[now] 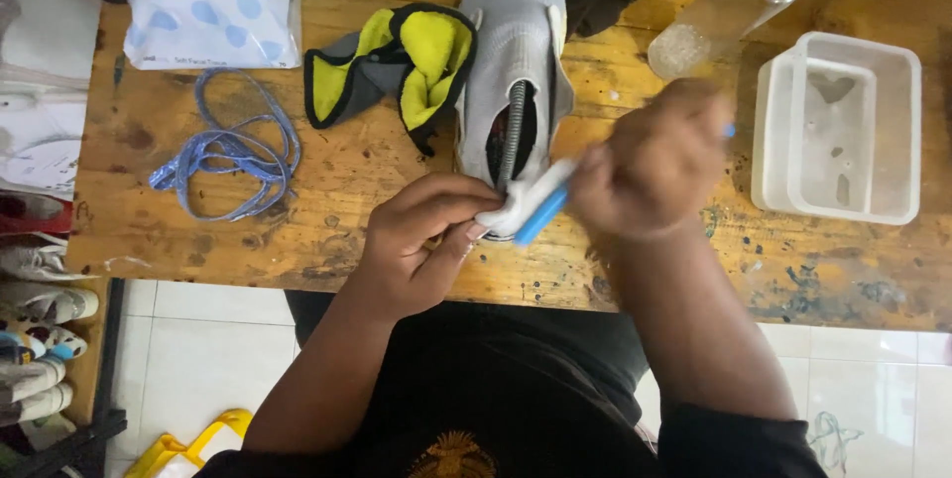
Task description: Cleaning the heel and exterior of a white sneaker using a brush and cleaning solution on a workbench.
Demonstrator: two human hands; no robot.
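A grey knit shoe (516,37) lies on the wooden table (337,200), its heel toward me and a metal spring of a shoe tree (513,131) sticking out of its opening. My left hand (421,240) pinches the shoe's heel edge at the near end. My right hand (654,161), blurred by motion, grips a blue and white brush (540,202) whose head rests against the heel next to my left fingers.
Two yellow and black insoles (397,66) lie left of the shoe, with blue laces (233,151) and a tissue pack (210,14) further left. A clear plastic tub (838,126) and a clear bottle (729,7) stand at right. Shoes (35,319) line a rack at far left.
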